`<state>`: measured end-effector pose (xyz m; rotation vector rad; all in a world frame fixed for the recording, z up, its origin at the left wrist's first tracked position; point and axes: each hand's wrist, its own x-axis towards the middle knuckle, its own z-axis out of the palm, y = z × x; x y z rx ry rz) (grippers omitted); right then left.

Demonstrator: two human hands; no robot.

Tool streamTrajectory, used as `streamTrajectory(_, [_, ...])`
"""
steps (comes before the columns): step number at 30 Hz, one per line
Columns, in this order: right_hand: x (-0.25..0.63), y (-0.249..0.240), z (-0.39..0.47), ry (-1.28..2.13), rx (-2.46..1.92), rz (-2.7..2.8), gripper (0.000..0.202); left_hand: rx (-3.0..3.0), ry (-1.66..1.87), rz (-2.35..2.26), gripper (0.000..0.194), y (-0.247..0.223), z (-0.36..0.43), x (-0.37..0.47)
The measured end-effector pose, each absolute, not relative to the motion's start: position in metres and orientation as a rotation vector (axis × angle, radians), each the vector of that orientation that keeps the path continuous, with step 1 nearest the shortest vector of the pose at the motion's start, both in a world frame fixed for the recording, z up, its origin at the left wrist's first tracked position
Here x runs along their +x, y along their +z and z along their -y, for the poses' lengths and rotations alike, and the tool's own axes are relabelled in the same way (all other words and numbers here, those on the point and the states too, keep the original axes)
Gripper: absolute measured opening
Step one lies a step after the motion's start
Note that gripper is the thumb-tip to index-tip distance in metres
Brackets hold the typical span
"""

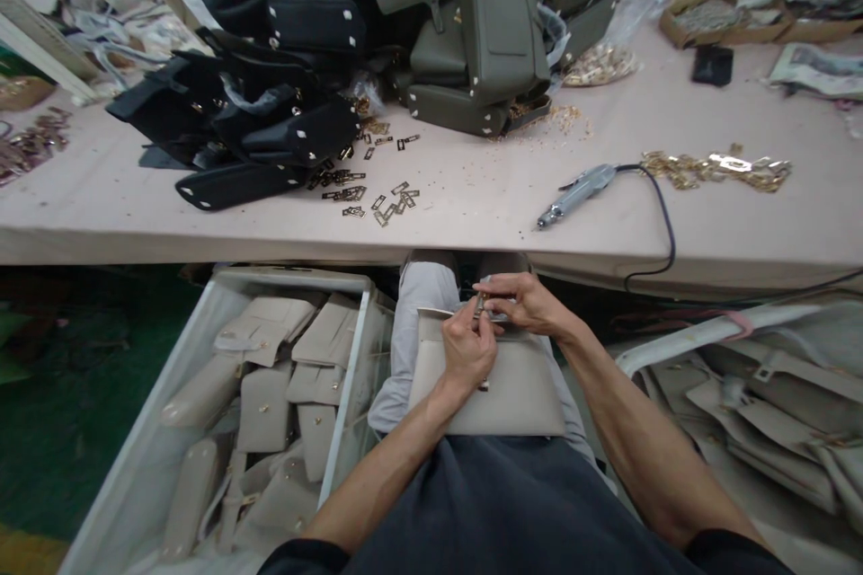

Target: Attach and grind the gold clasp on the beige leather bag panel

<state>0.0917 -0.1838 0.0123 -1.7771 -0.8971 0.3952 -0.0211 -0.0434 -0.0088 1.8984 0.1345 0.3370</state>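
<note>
Both hands' fingers (486, 316) pinching clasp (481, 304), atop beige bag (502, 391)

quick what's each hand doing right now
Left hand: closed, gripping the top edge of the beige handbag on the lap.
Right hand: closed, pinching a small metal fitting at the bag's top.

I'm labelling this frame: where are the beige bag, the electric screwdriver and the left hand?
beige bag (502, 391), head view, front flap.
electric screwdriver (578, 190), head view, grey body.
left hand (467, 349), head view, back of hand.
</note>
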Motion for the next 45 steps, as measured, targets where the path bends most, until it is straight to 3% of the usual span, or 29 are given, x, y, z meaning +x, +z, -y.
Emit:
streamTrajectory(6, [0.077, 0.010, 0.182, 0.204, -1.855, 0.956, 0.033, 1.945, 0.343, -0.150, 0.017, -0.007, 0.044, -0.022])
streamTrajectory(33, [0.073, 0.014, 0.175, 0.124, -1.987, 1.102, 0.034, 1.929, 0.365, -0.234, 0.023, -0.009, 0.044, -0.024])
streamTrajectory(38, [0.074, 0.011, 0.175, 0.111, -1.958, 1.040, 0.032, 1.751, 0.286, -0.242, 0.025, -0.010, 0.043, -0.024])
streamTrajectory(45, [0.076, 0.011, 0.180, 0.177, -1.923, 0.963, 0.029, 1.303, 0.082, -0.295, 0.043, -0.016, 0.035, -0.017])
